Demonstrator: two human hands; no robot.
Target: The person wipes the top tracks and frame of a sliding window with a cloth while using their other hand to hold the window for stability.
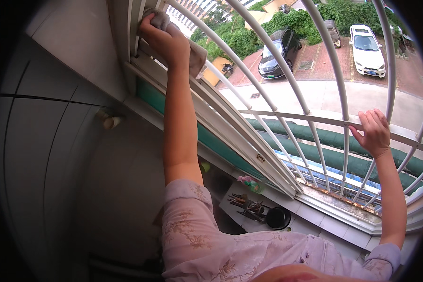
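Observation:
My left hand point(171, 44) is raised at the upper left and holds a grey cloth point(198, 58) against the upright part of the window frame point(135, 30). Part of the cloth is bunched under the fingers, and the rest hangs beside the wrist over the sliding sash point(225, 105). On the right, my right hand point(373, 130) grips the flat metal crossbar point(324, 119) of a white window guard, outside the opening. Its thumb lies on the near side of the bar; the fingertips rest over the top.
Curved white bars point(289, 70) span the opening. Below the sill point(317, 215) are a black pan point(278, 218), cooking utensils point(250, 208) and a green bottle with a pink top point(252, 185). A tiled wall point(28, 134) stands left. Outside are green pipes point(359, 144) and parked cars point(367, 49).

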